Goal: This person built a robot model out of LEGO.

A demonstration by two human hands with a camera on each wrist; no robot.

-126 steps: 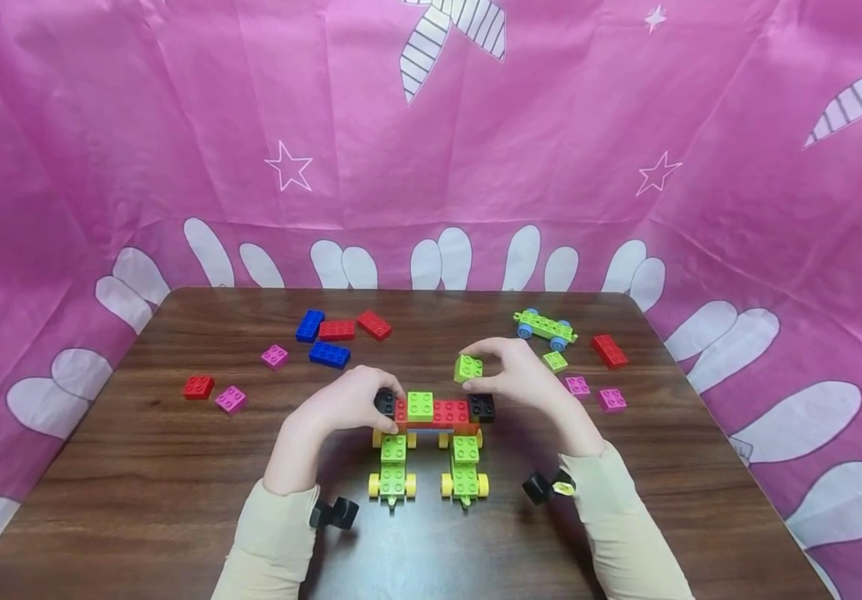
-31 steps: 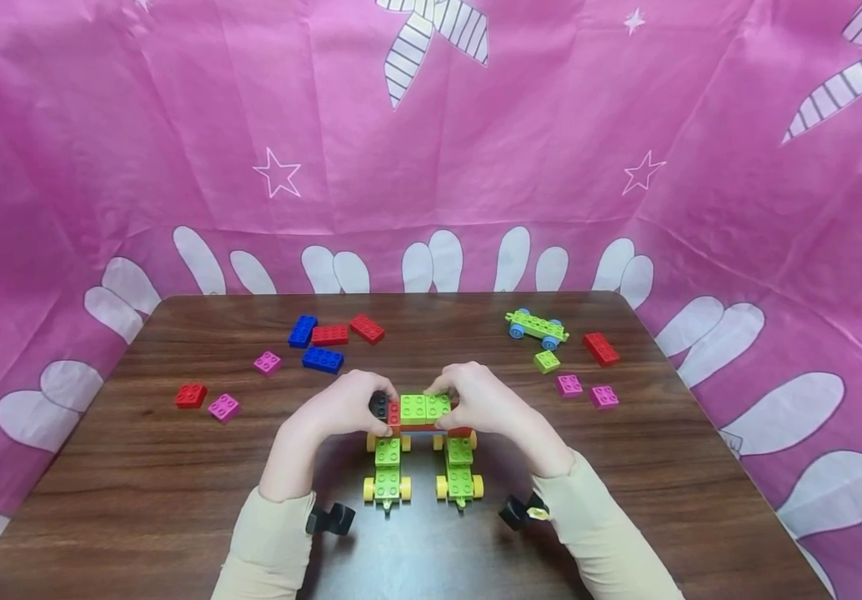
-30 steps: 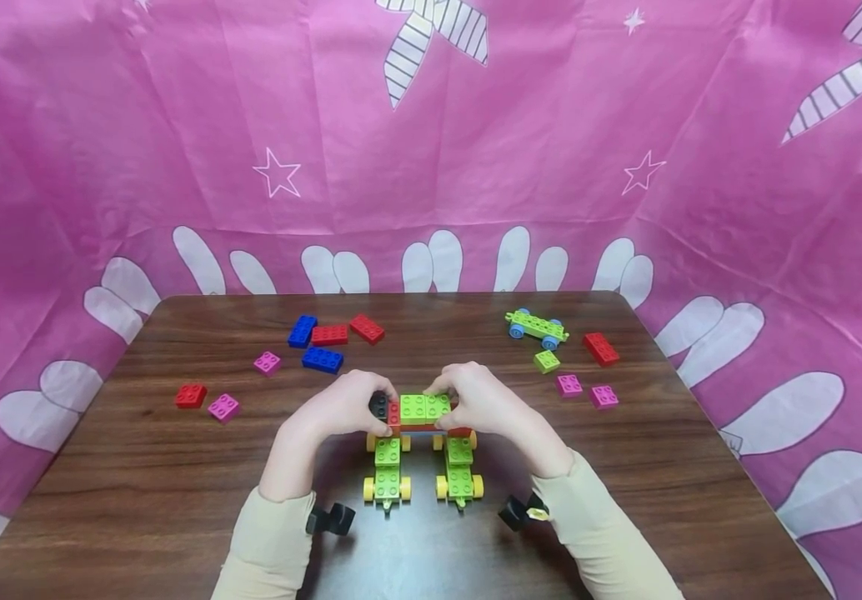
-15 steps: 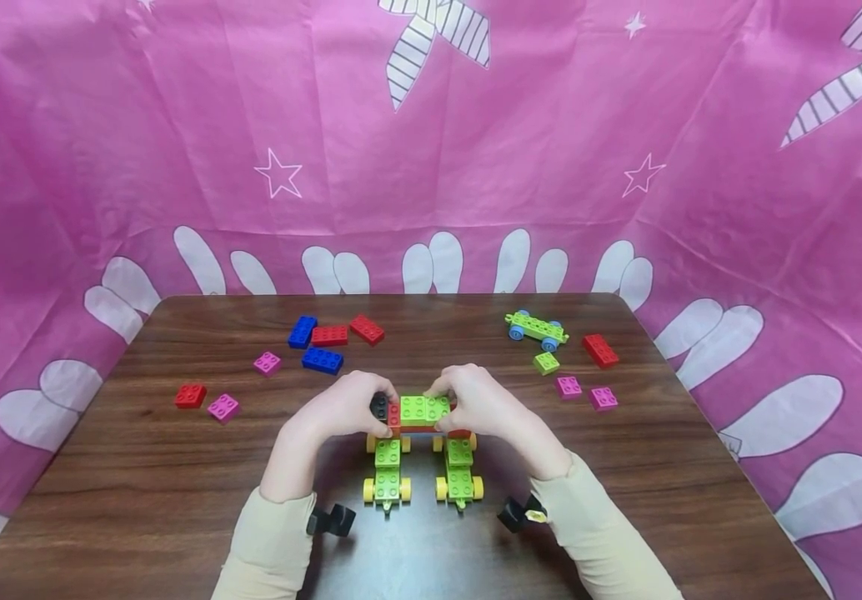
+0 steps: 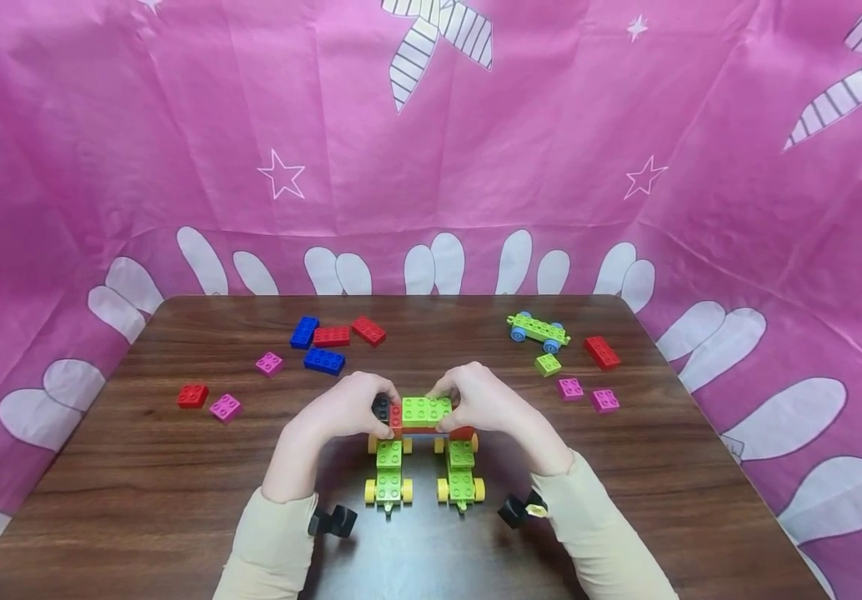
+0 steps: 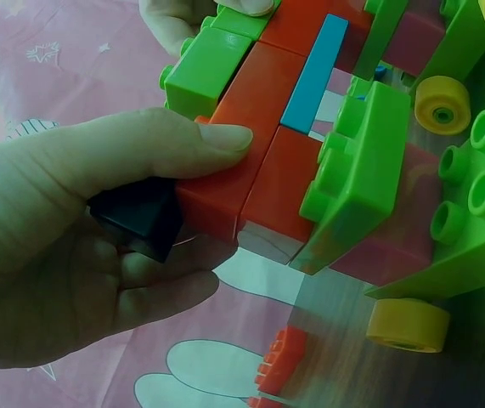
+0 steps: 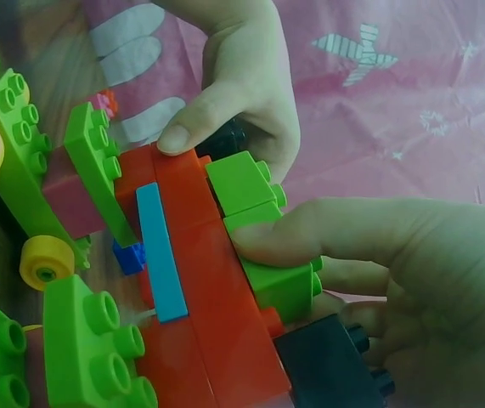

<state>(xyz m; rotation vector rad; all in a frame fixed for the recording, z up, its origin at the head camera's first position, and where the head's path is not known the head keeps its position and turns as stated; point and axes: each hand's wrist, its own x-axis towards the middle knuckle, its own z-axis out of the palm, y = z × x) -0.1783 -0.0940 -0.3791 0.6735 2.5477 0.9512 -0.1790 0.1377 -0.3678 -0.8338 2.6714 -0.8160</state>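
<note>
In the head view a toy block build stands mid-table, with a red brick row (image 5: 396, 414) across two green wheeled bases (image 5: 388, 487) with yellow wheels. My left hand (image 5: 352, 406) grips its left end; in the left wrist view the thumb lies on the red brick's front, near a black brick (image 6: 140, 217). Two green bricks sit side by side on the red row. My right hand (image 5: 482, 406) pinches the right-hand green brick (image 7: 280, 285), thumb in front, fingers behind. Another black brick (image 7: 327, 365) shows by that hand. A blue piece (image 7: 161, 255) is underneath.
Blue bricks (image 5: 323, 361), red bricks (image 5: 332, 336) and pink bricks (image 5: 226, 407) lie at the left and back. Toward the right are a green car base (image 5: 538, 329) with blue wheels, a small green brick (image 5: 548, 364), pink bricks (image 5: 570, 388) and a red brick (image 5: 602, 352).
Since the oldest frame, my right hand has moved left and down, setting its green brick beside the other on the red row. Over the last second both hands stay nearly still.
</note>
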